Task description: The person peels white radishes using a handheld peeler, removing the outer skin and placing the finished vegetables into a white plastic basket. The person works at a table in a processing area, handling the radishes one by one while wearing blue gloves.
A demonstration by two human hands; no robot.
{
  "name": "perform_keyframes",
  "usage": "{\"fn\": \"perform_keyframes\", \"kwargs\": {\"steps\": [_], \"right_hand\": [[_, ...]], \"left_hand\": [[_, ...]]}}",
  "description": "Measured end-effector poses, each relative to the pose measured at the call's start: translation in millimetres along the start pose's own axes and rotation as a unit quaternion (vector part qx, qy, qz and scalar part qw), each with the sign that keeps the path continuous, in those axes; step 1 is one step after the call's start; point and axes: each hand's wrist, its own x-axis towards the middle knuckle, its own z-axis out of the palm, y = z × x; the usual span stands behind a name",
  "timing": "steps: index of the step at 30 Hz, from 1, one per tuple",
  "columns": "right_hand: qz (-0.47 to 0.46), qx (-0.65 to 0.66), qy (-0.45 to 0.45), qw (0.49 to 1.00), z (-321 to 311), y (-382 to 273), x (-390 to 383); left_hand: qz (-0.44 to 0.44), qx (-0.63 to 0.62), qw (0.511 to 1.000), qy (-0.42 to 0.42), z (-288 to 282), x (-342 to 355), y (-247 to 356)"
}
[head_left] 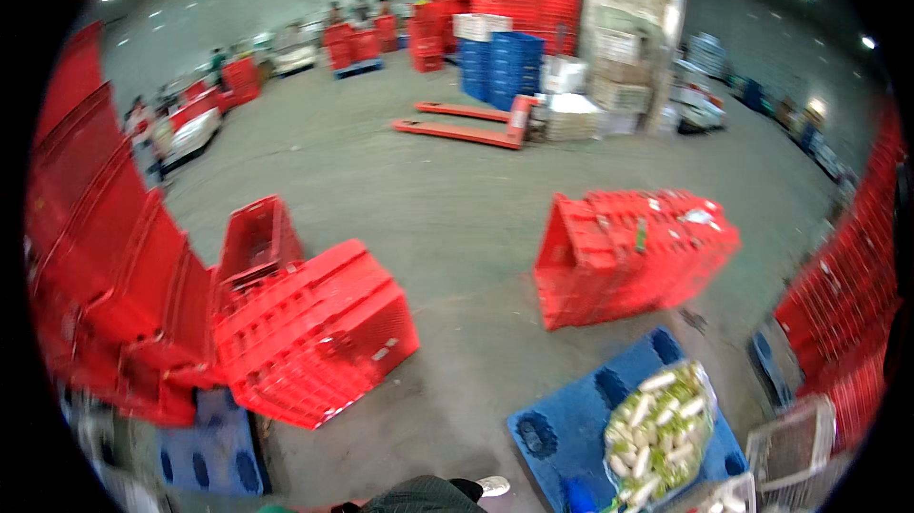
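Neither of my hands shows; only dark clothing and a white shoe appear at the lower edge. Ahead to the left, a large red plastic crate lies tipped on the floor beside a smaller-looking red crate. On the right, a red crate, or several nested together, rests on its side with pale scraps stuck to it. Nearest on the right is a blue pallet, which carries a clear bag of white radishes with green tops.
Tall red crate stacks line the left, partly above a blue pallet. More red crates stand at the right, near a grey crate. An orange pallet jack sits farther back, before blue crates.
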Motion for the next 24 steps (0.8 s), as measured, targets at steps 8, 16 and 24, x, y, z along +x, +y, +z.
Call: {"fn": "perform_keyframes", "kwargs": {"steps": [8, 16, 24], "right_hand": [[-0.087, -0.082, -0.187, 0.975, 119, -127, 42], [-0.075, -0.078, -0.159, 0.981, 148, -224, 113], [-0.009, -0.053, -0.132, 0.990, 151, -223, 149]], "left_hand": [[0.079, -0.002, 0.997, -0.015, 3, 3, -17], [0.216, 0.019, 0.975, -0.052, -74, 66, -21], [0.229, 0.020, 0.969, -0.095, -140, 105, -23]]}}
